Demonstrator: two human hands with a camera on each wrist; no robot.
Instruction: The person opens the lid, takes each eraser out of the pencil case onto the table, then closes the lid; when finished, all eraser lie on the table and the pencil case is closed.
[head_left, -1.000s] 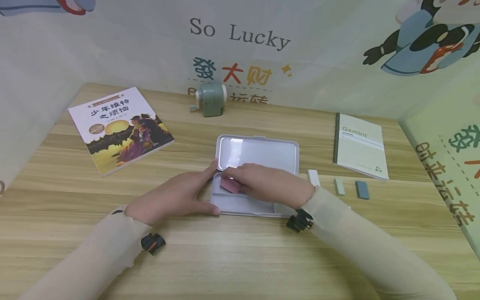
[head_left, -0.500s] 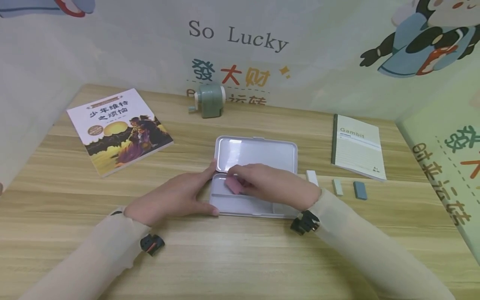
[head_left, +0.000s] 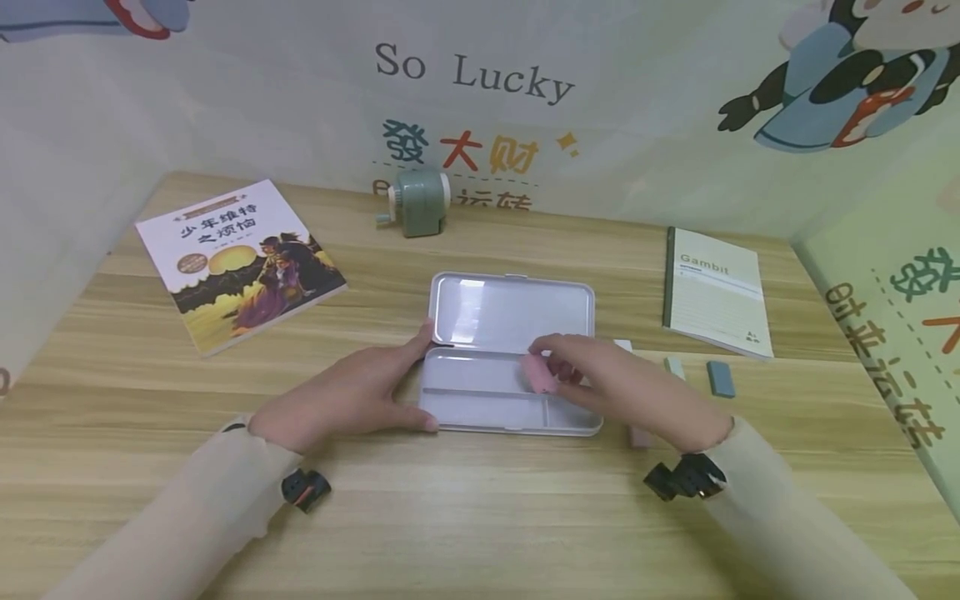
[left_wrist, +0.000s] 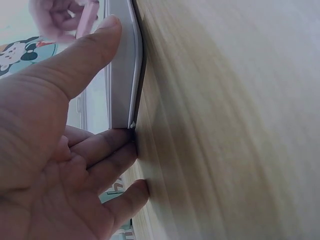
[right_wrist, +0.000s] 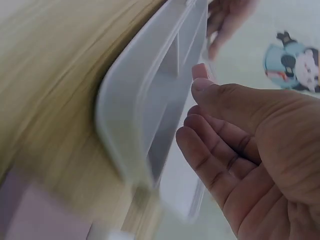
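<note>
A white pencil case (head_left: 480, 412) lies with its lid (head_left: 517, 312) folded back, showing a long rear compartment, a long front one and a small front right one. My left hand (head_left: 348, 392) holds the left end of the case, thumb at the front corner and fingers by the hinge. Between thumb and fingertips, my right hand (head_left: 600, 375) pinches a pink eraser (head_left: 537, 373) over the right part of the rear compartment. In the right wrist view, only an end of this eraser (right_wrist: 200, 71) shows past the thumb.
Right of the case lie a white eraser (head_left: 623, 344), a pale green one (head_left: 675, 367), a blue one (head_left: 721, 379) and a mauve block (head_left: 640, 437), partly hidden by my right arm. Farther out are a notebook (head_left: 716, 292), a pencil sharpener (head_left: 422, 202) and a book (head_left: 243, 267).
My right hand has carried the pink eraser rightward across the rear compartment, from its left part to its right part. The left hand has stayed at the case's left end.
</note>
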